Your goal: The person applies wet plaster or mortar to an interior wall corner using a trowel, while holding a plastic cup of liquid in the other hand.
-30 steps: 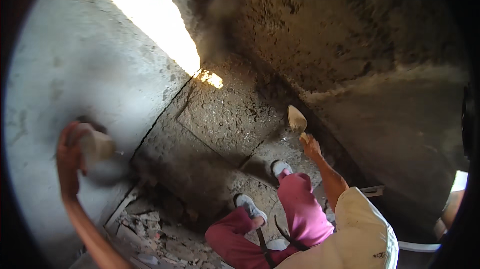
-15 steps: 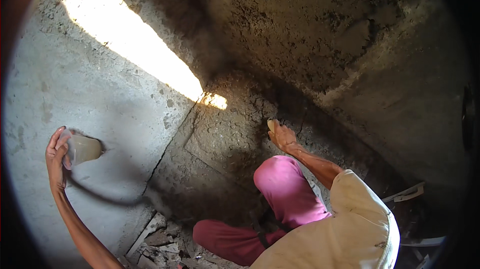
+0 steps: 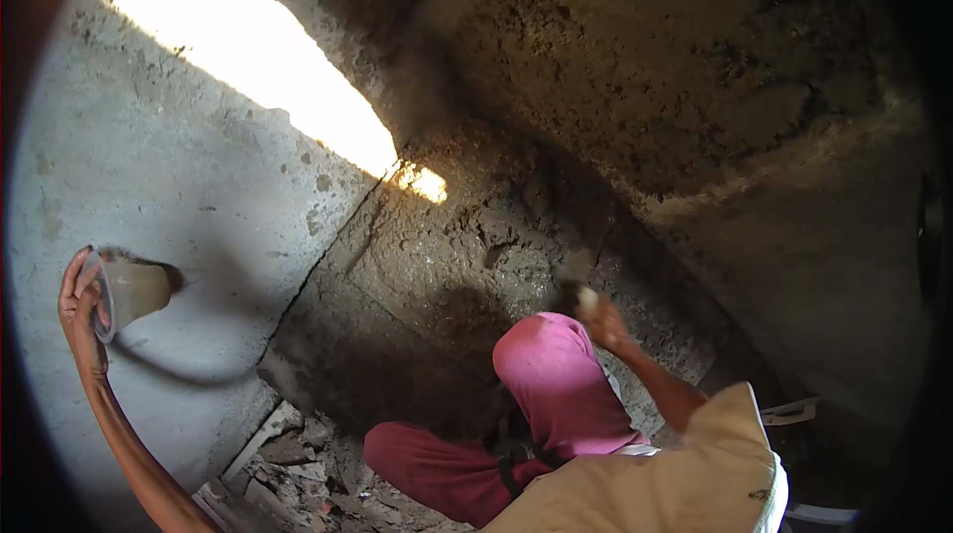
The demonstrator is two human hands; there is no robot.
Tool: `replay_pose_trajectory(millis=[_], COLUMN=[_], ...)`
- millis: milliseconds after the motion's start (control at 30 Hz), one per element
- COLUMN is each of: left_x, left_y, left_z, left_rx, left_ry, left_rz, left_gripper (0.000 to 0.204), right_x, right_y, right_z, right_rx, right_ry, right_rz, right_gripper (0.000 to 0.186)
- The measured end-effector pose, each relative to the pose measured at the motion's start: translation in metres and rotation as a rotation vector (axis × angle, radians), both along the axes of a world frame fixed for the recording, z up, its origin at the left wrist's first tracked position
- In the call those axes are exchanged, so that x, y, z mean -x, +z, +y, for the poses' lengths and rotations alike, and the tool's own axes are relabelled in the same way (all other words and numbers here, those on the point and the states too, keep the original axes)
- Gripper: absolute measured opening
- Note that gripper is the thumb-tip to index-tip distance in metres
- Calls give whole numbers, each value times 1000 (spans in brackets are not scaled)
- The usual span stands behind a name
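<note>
My left hand (image 3: 83,300), at the far left, is closed around the rim of a translucent plastic cup (image 3: 139,292) with cloudy brownish liquid in it. The cup is beside the smooth grey surface and throws a shadow on it. Just right of my raised knee, my right hand (image 3: 608,323) grips a hand tool with a pale handle (image 3: 588,299). Its working end is blurred and dark, low over wet, rough mortar (image 3: 467,235); I cannot tell whether it touches.
My pink-trousered knee (image 3: 541,364) stands between the hands. Broken rubble (image 3: 298,464) lies at the lower left. A rough, dark mortared wall (image 3: 635,66) rises at the upper right. Bright sunlight (image 3: 258,47) crosses the upper left. A pale strip-like piece (image 3: 789,412) lies at the lower right.
My right hand has drawn back toward my body and to the right with the tool. My left hand, still holding the cup, appears slightly farther left as the whole view shifts.
</note>
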State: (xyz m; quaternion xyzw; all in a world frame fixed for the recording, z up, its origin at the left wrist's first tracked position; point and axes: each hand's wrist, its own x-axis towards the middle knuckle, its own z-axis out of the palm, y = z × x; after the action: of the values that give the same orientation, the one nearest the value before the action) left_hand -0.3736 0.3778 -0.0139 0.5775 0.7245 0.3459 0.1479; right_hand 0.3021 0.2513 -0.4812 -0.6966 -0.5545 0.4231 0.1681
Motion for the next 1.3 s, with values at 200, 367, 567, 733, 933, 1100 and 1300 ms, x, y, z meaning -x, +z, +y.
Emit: replay_pose_trajectory(millis=[200,367,567,733,933,1100,1300], left_x=[14,-10,-3,26,8,2,31], left_y=[-2,-7,-2,-6,-1,-6,-3], left_z=[-2,8,-1,-8,-4,1,-6], left_rx=[-100,-77,-33,-91,5,-56,-4], left_ry=[22,60,22,-6,-40,20,-2], left_rz=[-19,-32,-6,153,62,80,161], left_gripper=[57,56,56,60,60,59,59], right_x=[91,81,9,-22,66,58,-15], right_y=[15,128,111,3,-10,78,104], right_z=[135,137,65,31,163,130,59], right_rx=[-464,-49,7,-16,-74,-107,-66], right_ry=[244,107,-31,-51,-18,291,153], right_rz=[204,319,-296,-254,-71,-421,-505], right_gripper=[43,36,45,50,54,51,48])
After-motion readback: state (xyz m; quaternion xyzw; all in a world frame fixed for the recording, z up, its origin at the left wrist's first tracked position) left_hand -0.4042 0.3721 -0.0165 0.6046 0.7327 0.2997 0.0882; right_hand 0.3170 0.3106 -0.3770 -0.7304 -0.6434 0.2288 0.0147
